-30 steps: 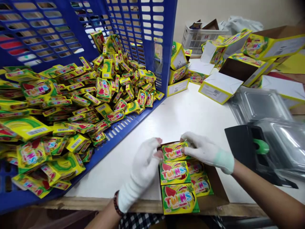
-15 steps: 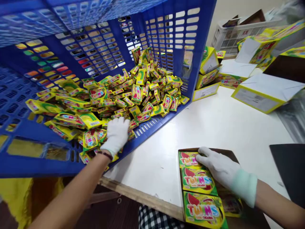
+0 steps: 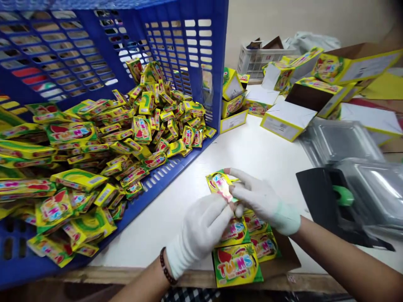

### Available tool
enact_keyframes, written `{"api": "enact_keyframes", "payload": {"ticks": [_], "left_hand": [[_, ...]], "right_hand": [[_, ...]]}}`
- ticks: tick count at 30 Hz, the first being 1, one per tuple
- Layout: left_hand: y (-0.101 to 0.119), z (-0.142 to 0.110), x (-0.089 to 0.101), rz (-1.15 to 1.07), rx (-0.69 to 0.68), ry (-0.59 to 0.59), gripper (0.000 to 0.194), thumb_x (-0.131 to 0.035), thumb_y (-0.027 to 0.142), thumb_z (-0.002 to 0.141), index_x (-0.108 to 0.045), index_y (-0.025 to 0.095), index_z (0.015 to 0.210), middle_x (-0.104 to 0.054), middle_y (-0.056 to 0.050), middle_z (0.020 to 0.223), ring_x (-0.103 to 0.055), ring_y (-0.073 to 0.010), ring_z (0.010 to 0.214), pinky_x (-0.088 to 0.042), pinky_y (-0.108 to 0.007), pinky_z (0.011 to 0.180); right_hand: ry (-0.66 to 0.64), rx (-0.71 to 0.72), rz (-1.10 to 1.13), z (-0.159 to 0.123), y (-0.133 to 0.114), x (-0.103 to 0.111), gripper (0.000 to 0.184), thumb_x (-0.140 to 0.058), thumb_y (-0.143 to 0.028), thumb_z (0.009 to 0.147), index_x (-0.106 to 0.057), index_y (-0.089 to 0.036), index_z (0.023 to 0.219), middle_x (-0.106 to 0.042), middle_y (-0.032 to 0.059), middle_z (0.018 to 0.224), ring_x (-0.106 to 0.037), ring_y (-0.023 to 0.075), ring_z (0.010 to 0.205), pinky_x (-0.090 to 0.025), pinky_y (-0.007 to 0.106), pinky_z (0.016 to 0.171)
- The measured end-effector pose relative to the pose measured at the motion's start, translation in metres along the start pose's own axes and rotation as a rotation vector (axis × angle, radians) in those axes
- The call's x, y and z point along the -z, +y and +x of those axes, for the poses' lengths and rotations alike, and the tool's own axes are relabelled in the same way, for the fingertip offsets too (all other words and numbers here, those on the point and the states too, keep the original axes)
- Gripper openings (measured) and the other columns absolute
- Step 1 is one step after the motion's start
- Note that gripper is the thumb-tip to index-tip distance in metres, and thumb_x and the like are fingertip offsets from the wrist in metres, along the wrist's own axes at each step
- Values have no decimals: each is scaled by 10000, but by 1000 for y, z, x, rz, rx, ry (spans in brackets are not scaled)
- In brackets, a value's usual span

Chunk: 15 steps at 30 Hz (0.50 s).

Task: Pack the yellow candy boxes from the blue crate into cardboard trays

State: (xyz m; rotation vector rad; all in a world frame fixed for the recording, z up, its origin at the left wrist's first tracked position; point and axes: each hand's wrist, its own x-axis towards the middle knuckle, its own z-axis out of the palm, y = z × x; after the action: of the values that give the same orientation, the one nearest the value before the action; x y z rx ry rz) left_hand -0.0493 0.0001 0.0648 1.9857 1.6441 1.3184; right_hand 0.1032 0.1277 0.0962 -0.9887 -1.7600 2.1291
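Both hands wear white gloves with bare fingertips. A small yellow-green candy box [image 3: 217,181] marked TWINS is tilted between them, above a brown carton [image 3: 288,256]. My left hand [image 3: 204,222] pinches its near edge. My right hand [image 3: 260,197] grips it from the right, fingers closed on its side. In the carton beneath lie several more TWINS boxes [image 3: 237,265] in two columns, face up; my hands cover the far ones. A blue crate [image 3: 220,84] on the left holds a large heap of loose candy boxes [image 3: 138,130].
Yellow display cartons [image 3: 288,117], some open, are piled at the back right. Clear plastic trays [image 3: 349,142] and a black tool with a green part [image 3: 343,196] lie to the right. A white basket [image 3: 252,63] stands at the back. The white tabletop [image 3: 147,230] has a wooden front edge.
My left hand was in the crate's heap half a second ago and has come back to the carton with a candy box. My right hand has moved from the carton's boxes onto this box.
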Motion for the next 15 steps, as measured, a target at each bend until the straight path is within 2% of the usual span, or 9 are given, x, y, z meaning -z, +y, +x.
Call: {"api": "enact_keyframes", "payload": {"ticks": [2,5,7,9,10,12,15], "left_hand": [[-3,-5,-12,10,30,98,312,-628,191,852,-684,267,1150,-711,-100,1087,-662,-242,1003,-534,-388,891],[-12,0,-10,-61,290,276,454,-650,263,860,-564,230,1305,-644,-129,1207,-628,-248,1091,-510,-418,961],[-15,9,-4,-229,478,245,565,-644,365,873,-467,219,1389,-625,-122,1222,-635,-236,1073,-530,-408,934],[-15,20,1,-341,551,208,556,-602,431,897,-465,206,1386,-622,-113,1224,-628,-228,1096,-530,-393,940],[-13,23,2,-355,558,225,513,-575,447,912,-498,200,1354,-623,-110,1229,-620,-227,1118,-519,-390,964],[-10,28,2,-367,566,267,462,-557,456,921,-545,189,1298,-617,-109,1265,-612,-222,1140,-501,-383,997],[-1,30,-2,-495,595,161,485,-597,415,898,-522,179,1315,-617,-118,1307,-637,-225,1113,-534,-371,951]], "right_hand": [[36,34,-128,0,8,11,655,-568,-374,875,-316,-188,1450,-665,-11,798,-623,107,505,-501,223,504],[-3,116,-256,2,17,32,593,-527,-399,912,-363,-173,1435,-706,40,905,-666,137,598,-545,266,555],[-29,258,-409,3,17,43,470,-528,-383,917,-511,-181,1341,-724,87,1046,-711,195,835,-593,348,746],[-4,432,-601,5,11,51,344,-532,-322,909,-635,-198,1214,-707,94,1174,-668,237,1070,-539,413,958],[29,493,-680,6,8,52,332,-523,-290,909,-652,-205,1202,-704,88,1187,-651,240,1111,-510,425,1007],[118,523,-744,8,4,50,405,-493,-250,917,-589,-208,1308,-720,78,1117,-671,224,1042,-523,422,982],[218,484,-683,8,3,34,518,-484,-240,936,-419,-216,1449,-716,61,1024,-687,193,893,-569,382,851]]}}
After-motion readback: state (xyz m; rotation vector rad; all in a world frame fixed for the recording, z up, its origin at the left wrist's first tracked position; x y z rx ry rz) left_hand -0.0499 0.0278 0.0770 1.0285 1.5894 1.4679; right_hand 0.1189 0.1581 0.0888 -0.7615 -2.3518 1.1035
